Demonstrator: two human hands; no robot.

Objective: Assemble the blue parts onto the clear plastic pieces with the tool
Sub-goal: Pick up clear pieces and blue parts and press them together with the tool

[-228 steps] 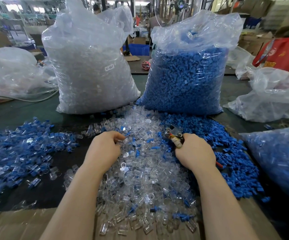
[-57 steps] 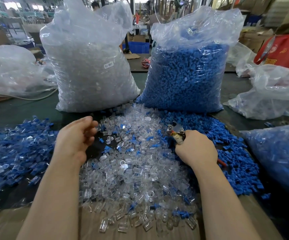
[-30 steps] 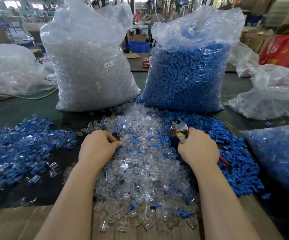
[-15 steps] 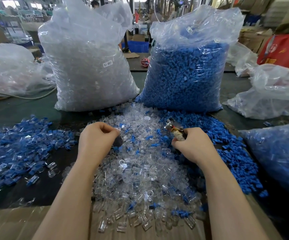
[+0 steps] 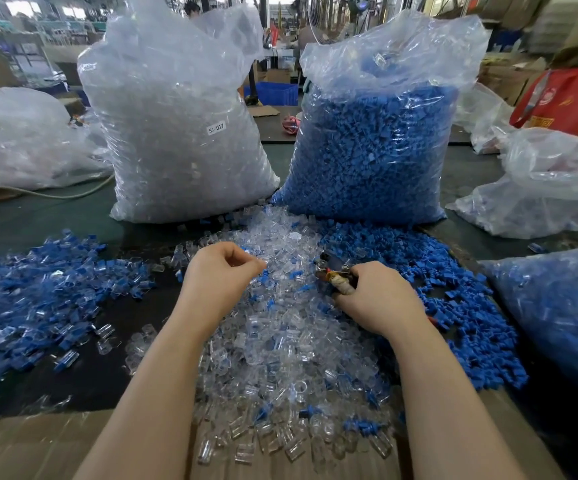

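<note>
A heap of clear plastic pieces (image 5: 280, 348) is spread over the middle of the dark bench (image 5: 38, 220), and everything else is placed from that heap; loose blue parts (image 5: 454, 306) are banked against its right side, and a scatter of joined blue-and-clear pieces (image 5: 38, 289) lies to its left, set apart by a strip of bare bench. Behind the heap two tall plastic sacks are stood side by side; the sack of clear pieces (image 5: 176, 133), marked with a small white label, is behind its left part, and the sack of blue parts (image 5: 377, 143) behind its right part, both touching its far edge. The left hand (image 5: 218, 278) is held above the far left of the heap with thumb and fingertips drawn together in a pinch; whether a clear piece is held between them cannot be told. The right hand (image 5: 381, 296) is curled round the handles of a plier-like tool (image 5: 334, 271) at the heap's right edge, the metal head pointing away from the person and toward the left hand; the two hands are near but apart. At the heap's near edge some clear pieces are lying on brown cardboard (image 5: 38, 448); further right of the blue parts another bag of blue-and-clear pieces (image 5: 557, 313) is seen.
</note>
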